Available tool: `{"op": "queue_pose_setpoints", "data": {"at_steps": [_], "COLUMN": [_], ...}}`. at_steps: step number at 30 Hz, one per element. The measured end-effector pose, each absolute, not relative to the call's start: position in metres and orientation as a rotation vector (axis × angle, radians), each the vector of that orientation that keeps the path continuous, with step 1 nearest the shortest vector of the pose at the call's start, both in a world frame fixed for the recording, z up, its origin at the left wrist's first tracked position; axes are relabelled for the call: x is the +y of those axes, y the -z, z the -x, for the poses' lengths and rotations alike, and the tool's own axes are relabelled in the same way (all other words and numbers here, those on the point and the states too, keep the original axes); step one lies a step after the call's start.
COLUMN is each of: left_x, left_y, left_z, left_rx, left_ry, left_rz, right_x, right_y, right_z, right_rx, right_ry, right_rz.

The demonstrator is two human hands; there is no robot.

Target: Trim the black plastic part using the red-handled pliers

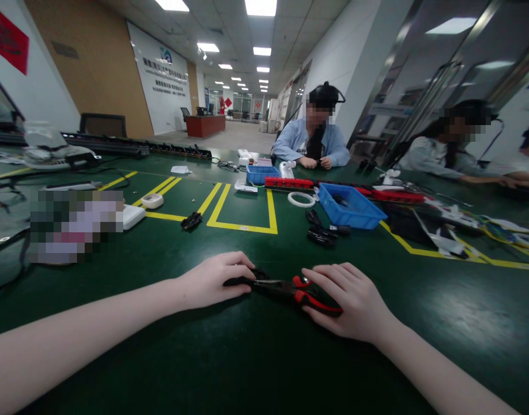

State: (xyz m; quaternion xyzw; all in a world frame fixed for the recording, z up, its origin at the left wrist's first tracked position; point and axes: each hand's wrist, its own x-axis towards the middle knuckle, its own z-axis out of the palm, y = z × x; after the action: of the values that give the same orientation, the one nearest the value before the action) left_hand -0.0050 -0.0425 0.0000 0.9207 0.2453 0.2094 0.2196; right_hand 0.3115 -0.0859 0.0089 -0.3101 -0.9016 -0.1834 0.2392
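Observation:
Near the middle of the green table, my left hand is closed on a small black part, pinched between thumb and fingers. My right hand is wrapped round the red and black handles of the pliers. The pliers point left, and their jaws meet the black part beside my left fingertips. Whether the jaws grip it is too small to tell. My fingers hide some of the black part.
Beyond my hands lie black parts, a blue bin, a white ring and a black clump. A smaller blue tray stands farther back. People sit across the table and at the right.

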Motion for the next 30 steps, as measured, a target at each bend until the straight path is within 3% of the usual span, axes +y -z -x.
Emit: {"op": "queue_pose_setpoints", "data": {"at_steps": [30], "left_x": [-0.0361], "left_y": [-0.0029], "left_z": [0.0047], "left_rx": [0.636], "left_ry": [-0.565], "left_rz": [-2.365], "right_x": [-0.0891], "right_y": [-0.0143], "right_z": [-0.3066], "right_rx": [-2.426], "right_ry": [0.284], "right_rz": [0.882]}}
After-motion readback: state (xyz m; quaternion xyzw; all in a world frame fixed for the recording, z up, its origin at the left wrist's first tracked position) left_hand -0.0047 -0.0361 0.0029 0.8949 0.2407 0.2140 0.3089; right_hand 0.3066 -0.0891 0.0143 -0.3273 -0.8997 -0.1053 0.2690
